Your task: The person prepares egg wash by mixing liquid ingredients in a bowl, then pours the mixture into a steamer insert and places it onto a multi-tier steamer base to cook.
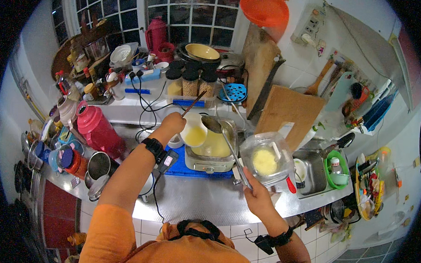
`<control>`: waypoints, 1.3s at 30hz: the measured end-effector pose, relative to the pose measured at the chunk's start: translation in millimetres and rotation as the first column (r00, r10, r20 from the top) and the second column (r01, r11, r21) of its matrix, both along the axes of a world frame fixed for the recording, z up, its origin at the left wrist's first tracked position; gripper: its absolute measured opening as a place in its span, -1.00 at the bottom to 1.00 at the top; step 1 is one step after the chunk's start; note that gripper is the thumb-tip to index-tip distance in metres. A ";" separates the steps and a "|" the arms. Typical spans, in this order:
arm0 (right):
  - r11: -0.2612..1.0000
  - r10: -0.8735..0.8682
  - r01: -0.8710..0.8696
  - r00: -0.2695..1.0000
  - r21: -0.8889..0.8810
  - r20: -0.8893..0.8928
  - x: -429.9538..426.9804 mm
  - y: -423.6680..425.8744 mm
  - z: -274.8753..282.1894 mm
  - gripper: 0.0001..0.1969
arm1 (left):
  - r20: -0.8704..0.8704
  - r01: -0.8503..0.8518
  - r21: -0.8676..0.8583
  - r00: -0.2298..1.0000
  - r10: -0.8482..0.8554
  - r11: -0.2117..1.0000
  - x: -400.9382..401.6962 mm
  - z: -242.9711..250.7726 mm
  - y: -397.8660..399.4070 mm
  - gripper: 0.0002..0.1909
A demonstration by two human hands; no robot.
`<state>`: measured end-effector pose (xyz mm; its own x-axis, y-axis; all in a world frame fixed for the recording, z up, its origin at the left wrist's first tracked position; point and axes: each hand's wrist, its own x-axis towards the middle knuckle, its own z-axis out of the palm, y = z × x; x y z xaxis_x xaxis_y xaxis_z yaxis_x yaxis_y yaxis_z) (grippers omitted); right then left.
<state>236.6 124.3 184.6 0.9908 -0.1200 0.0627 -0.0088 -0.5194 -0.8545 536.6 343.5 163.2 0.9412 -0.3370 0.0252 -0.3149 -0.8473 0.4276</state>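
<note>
My left hand [173,124] grips a white bowl [194,130] and a pair of dark chopsticks [194,103] that point up and to the right. Yellow liquid lies in the bowl, which is tilted over the left part of a rectangular electric pot [211,165]. The pot holds pale yellow liquid. My right hand [256,195] is closed on the long handle of a metal ladle [211,124], its scoop over the pot beside the bowl. Just above my right hand, a clear lid or container [265,147] shows something yellow and frothy in or under it.
A blue towel [181,167] lies under the pot on the steel counter [194,197]. Red thermoses [99,129] and metal pots [98,164] stand left. Cutting boards [287,113] lean behind at right, near the sink [315,177]. Black cables [156,192] cross the counter.
</note>
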 end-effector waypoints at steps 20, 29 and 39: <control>0.968 -0.138 0.156 0.985 -0.198 0.103 -28.8 -16.7 -29.6 -0.45 | 0.336 -0.021 0.321 0.937 -0.093 0.947 -19.3 8.4 -50.9 -0.57; 0.927 -0.122 0.125 0.992 -0.354 0.033 -35.3 -37.5 -22.4 -0.44 | 0.548 -0.010 0.424 0.799 -0.248 0.906 -40.7 24.5 -38.8 -0.36; 0.907 0.082 -0.086 0.996 -0.411 -0.029 2.8 -46.7 -2.8 -0.54 | 0.607 0.039 0.195 0.780 -0.152 0.980 -55.0 45.6 -23.2 -0.31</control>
<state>239.3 77.6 181.9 0.9969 -0.0020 0.0781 0.0426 -0.8243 -0.5646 481.5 320.3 208.8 0.7049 -0.4769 0.5251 -0.5462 -0.8372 -0.0273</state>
